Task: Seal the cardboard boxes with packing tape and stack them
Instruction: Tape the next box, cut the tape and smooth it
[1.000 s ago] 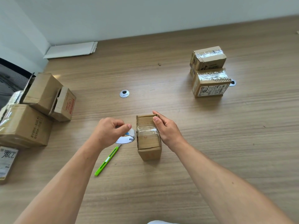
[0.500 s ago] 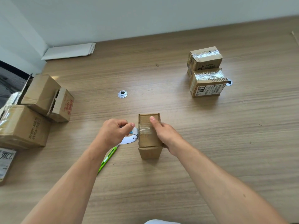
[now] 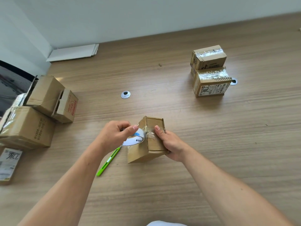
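- Small cardboard box (image 3: 154, 144) sits tipped up on the wooden surface (image 3: 179, 185), in the middle, close to the person.
- Right hand (image 3: 171, 144) grips the box's side, with its thumb pressing on the clear tape on top.
- Left hand (image 3: 112, 136) holds the tape roll (image 3: 135, 140) right beside the box.
- A green cutter (image 3: 108, 161) lies by the left arm.
- Two taped boxes (image 3: 210, 74) are stacked well apart on the right.
- Open boxes (image 3: 48, 98) sit at the left.

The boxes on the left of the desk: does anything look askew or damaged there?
Yes. An open box lies tilted against a larger box, flaps loose, with a smaller box tucked beside it; the taped stack far right sits neat by comparison.
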Motion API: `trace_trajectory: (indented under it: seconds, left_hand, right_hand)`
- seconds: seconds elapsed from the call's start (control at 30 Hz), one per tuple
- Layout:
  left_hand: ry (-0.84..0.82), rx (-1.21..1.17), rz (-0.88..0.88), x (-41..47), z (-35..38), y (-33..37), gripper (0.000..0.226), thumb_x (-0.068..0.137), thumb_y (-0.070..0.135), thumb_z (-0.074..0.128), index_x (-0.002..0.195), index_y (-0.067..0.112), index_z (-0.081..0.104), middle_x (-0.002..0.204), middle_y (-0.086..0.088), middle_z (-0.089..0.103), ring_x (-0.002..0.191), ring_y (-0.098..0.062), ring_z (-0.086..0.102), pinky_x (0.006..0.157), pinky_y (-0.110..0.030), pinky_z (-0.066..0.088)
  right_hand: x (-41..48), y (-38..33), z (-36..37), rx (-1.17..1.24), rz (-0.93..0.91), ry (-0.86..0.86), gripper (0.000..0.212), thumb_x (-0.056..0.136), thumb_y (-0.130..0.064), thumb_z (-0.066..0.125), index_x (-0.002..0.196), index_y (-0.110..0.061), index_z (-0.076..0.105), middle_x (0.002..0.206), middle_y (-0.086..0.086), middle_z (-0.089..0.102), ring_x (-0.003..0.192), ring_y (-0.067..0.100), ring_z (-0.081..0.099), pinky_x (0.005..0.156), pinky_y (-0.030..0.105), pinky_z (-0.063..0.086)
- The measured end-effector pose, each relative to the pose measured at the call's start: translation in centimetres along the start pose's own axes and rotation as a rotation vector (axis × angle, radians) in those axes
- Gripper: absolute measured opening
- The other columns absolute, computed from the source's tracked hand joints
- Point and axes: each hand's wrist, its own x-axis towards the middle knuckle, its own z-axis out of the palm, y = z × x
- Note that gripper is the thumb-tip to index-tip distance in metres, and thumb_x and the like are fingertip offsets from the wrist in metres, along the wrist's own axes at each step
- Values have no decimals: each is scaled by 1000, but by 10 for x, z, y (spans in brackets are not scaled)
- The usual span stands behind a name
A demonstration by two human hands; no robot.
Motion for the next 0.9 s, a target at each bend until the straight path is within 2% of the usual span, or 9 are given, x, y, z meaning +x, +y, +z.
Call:
trace_trajectory:
  seconds: [0.07, 0.13, 0.23, 0.33, 0.43, 0.57, 0.67, 0.77, 0.9]
  left_hand:
    - [-18, -58, 7, -2, 4, 1, 41, 85, 45, 61, 61, 12, 56, 52, 10, 44, 47, -2, 40, 49, -16, 32]
    - [-43, -118, 7, -2, 8, -3, 41, 82, 51, 64, 59, 18, 59, 56, 4, 45, 52, -8, 40, 51, -17, 32]
    - [-79, -179, -16, 0, 17, -12, 45, 75, 63, 64, 62, 19, 62, 60, -5, 45, 64, -17, 46, 58, -26, 35]
    - [-125, -244, -25, 3, 29, -15, 57, 74, 62, 64, 69, 5, 63, 62, -5, 49, 64, -13, 51, 65, -29, 39]
    - [-183, -275, -34, 6, 43, -14, 39, 74, 60, 64, 66, 22, 68, 62, 3, 53, 65, -10, 50, 66, -22, 41]
    - [-186, -268, -89, 16, 63, -17, 38, 76, 63, 65, 65, 27, 67, 64, 4, 54, 68, -13, 48, 72, -32, 41]
    - [-213, -219, -108, 22, 77, -19, 43, 75, 66, 65, 72, 23, 70, 67, 3, 54, 69, -16, 47, 72, -36, 40]
    - [-244, -228, -123, 24, 88, -18, 42, 82, 57, 68, 78, 14, 69, 67, 4, 52, 67, -13, 47, 69, -30, 39]
    - [-254, -279, -123, 24, 89, -16, 28, 90, 37, 66, 77, 12, 66, 62, 11, 51, 61, -5, 47, 64, -16, 40]
  right_hand:
    - [4, 8, -2, 7, 6, 5, 50, 94, -51, 57, 120, -9, 67, 109, 11, 76, 93, 21, 74, 76, 32, 61]
    - [8, 20, -4, 22, -17, 52, 43, 99, -46, 55, 120, -11, 67, 108, 9, 76, 93, 21, 73, 72, 30, 60]
    - [17, 32, -11, 1, -80, 148, 61, 85, -57, 66, 128, -14, 64, 115, 8, 75, 108, 25, 71, 89, 39, 59]
    - [20, 34, -18, -61, -119, 258, 80, 77, -64, 75, 139, -18, 56, 120, 2, 72, 112, 20, 69, 102, 44, 54]
    - [25, 35, -30, -130, -68, 359, 63, 94, -45, 69, 147, -21, 46, 123, 5, 66, 112, 21, 67, 102, 43, 53]
    - [31, 34, -38, -267, -35, 455, 80, 78, -67, 61, 146, -27, 47, 128, 1, 65, 115, 23, 65, 104, 47, 51]
    - [32, 28, -42, -334, -82, 434, 63, 93, -56, 61, 147, -25, 48, 127, -1, 63, 118, 21, 63, 106, 47, 49]
    - [35, 31, -49, -276, -70, 362, 48, 97, -44, 64, 139, -21, 59, 127, 1, 67, 116, 18, 64, 106, 45, 50]
    - [38, 37, -49, -151, -7, 311, 27, 96, -32, 69, 120, -20, 69, 101, -1, 75, 92, 15, 68, 87, 34, 56]
